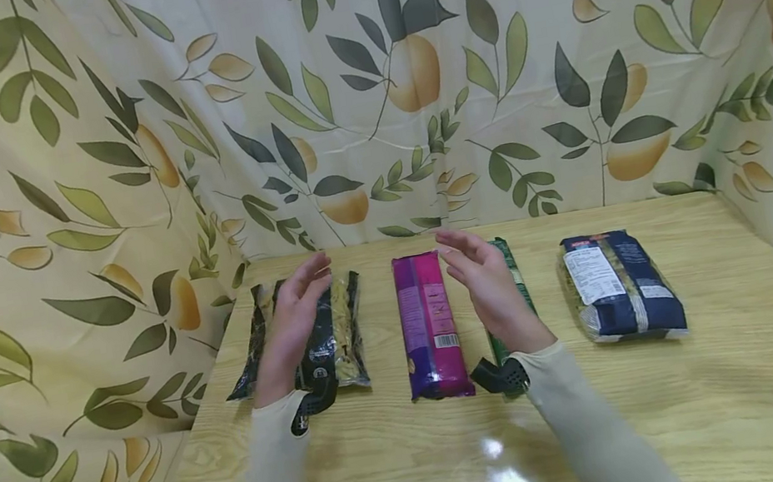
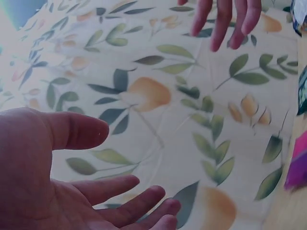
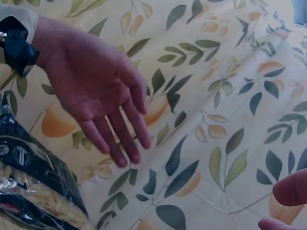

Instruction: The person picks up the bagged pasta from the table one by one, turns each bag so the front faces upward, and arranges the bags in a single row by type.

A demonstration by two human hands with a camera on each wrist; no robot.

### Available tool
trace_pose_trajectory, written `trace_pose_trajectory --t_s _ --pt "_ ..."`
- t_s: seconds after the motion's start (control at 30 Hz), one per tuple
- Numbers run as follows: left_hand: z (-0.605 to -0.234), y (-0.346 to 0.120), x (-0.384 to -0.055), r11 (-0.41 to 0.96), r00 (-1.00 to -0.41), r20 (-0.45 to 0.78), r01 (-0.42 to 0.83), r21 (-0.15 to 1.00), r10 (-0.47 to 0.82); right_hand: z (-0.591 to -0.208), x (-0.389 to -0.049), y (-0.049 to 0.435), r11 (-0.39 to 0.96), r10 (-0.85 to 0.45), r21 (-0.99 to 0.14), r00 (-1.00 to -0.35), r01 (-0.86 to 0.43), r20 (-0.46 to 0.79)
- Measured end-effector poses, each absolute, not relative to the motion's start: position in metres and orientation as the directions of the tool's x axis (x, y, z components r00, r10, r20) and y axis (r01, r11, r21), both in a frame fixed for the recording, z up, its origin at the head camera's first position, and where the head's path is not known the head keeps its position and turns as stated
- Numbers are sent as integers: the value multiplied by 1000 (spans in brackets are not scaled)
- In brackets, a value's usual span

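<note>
My left hand [image 1: 286, 328] hovers in front of a dark, part-clear bag of pasta [image 1: 345, 332] and covers its middle. Above the green packet [image 1: 516, 275] is my right hand [image 1: 492, 292], which hides much of that packet. Between the hands lies a pink and purple packet [image 1: 430, 327] with a barcode. Both hands have relaxed fingers, palms facing each other, with nothing held. In the left wrist view the left hand [image 2: 72, 167] spreads its fingers. The right wrist view catches the pasta bag [image 3: 43, 177] and only part of the right hand [image 3: 290, 191].
A navy bag [image 1: 629, 287] with a white label lies at the right of the wooden table [image 1: 392, 468]. A leaf-and-fruit patterned curtain [image 1: 366, 109] hangs along the table's back and left side. Dark camera mounts [image 1: 501, 376] sit on both wrists.
</note>
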State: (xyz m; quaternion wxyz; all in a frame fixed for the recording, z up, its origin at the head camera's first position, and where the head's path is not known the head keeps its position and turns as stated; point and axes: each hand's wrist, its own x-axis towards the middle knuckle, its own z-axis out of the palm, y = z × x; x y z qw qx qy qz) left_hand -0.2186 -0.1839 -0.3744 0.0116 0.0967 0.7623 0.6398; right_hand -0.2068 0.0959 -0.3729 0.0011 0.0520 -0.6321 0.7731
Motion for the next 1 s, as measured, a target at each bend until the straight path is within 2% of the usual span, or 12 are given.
trace_pose_trajectory --t_s 0.17,0.5,1.0 --pt "-385 -158 -229 106 -981 43 64 992 191 -376 -205 105 -198 -49 -979 -997 -55 66" --pt "-412 -122 -235 19 -987 -64 -62 998 145 -393 -210 111 -201 -48 -979 -999 24 -15" --pt "-442 -103 -244 132 -975 -160 -140 981 155 -434 -230 112 -199 -93 -955 -974 222 -207"
